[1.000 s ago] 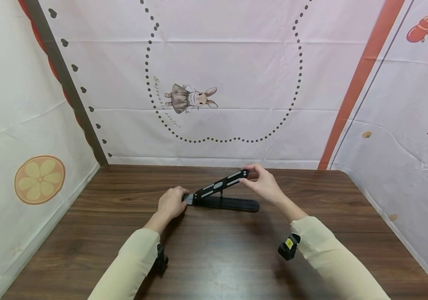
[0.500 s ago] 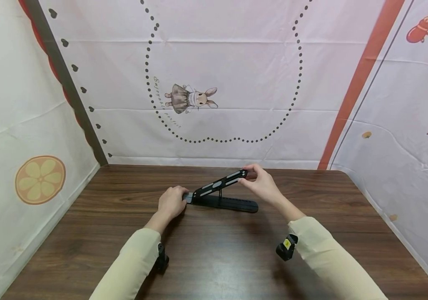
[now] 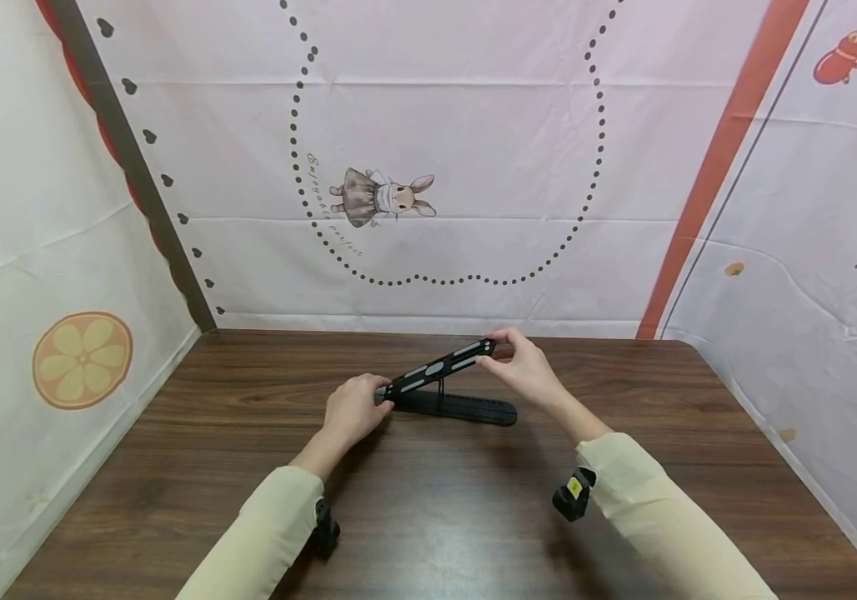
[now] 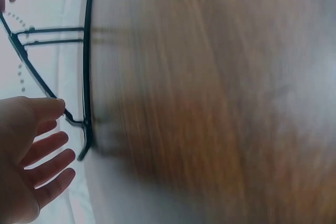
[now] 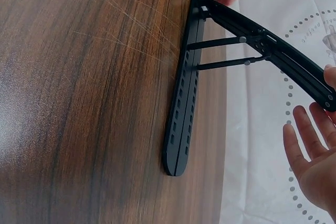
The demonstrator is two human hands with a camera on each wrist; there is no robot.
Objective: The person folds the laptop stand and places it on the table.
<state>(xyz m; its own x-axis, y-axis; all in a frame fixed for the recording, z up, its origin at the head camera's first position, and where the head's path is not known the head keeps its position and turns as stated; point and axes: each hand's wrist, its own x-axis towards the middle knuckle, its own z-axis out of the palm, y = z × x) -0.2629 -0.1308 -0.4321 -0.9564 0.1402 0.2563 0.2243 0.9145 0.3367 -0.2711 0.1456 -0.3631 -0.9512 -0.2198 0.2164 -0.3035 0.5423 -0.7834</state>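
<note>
A black folding laptop stand point(image 3: 435, 367) with grey pads rests on the table, its slotted base point(image 3: 477, 408) flat. The upper arm slopes up to the right, propped on two thin struts point(image 5: 218, 42). My left hand point(image 3: 353, 408) is at the hinge end at the left, thumb and fingers about it. In the left wrist view the left thumb point(image 4: 50, 108) lies by the sloping arm near the hinge, the other fingers loosely bent. My right hand point(image 3: 526, 367) pinches the raised tip of the upper arm; its other fingers point(image 5: 310, 132) are spread below the tip.
The brown wooden table point(image 3: 428, 517) extends on every side of the stand. A white printed cloth point(image 3: 473, 167) hangs behind it and at both sides. A small black device point(image 3: 574, 493) is on the right sleeve, another point(image 3: 325, 529) by the left.
My left hand has shifted right over the hinge end, covering most of the grey end piece seen before. The stand and right hand shifted slightly left, then stayed still.
</note>
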